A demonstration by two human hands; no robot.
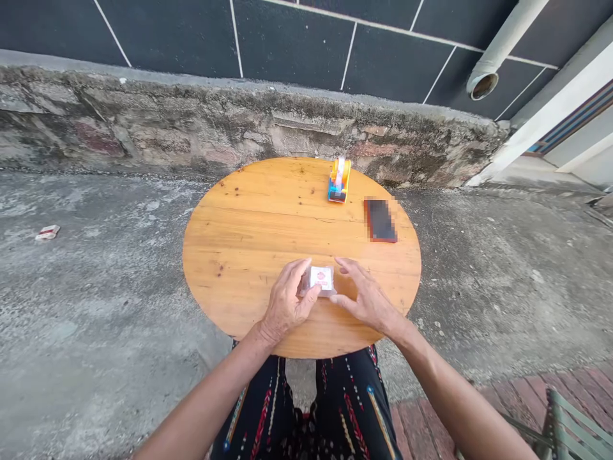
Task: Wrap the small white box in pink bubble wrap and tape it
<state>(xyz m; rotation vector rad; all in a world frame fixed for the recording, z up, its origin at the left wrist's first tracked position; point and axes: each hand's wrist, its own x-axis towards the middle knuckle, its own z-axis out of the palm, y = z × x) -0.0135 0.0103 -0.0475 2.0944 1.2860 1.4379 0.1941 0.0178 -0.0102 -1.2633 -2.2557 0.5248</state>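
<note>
A small, square white packet with red print [321, 278], in clear plastic wrap, is near the front middle of the round wooden table. My left hand [290, 295] grips its left side, the thumb over the lower edge and the fingers by the upper left corner. To the packet's right, my right hand [364, 295] is open, thumb and fingers spread towards the packet with nothing between them. Whether the right thumb tip touches the wrap I cannot tell.
On the wooden table [258, 217], a yellow and blue tape dispenser [339, 182] stands at the back, and a dark, red-edged blurred-out object [382, 220] lies at the right. Behind is a low stone ledge [191, 134]. A green slatted chair [575, 421] stands at the lower right.
</note>
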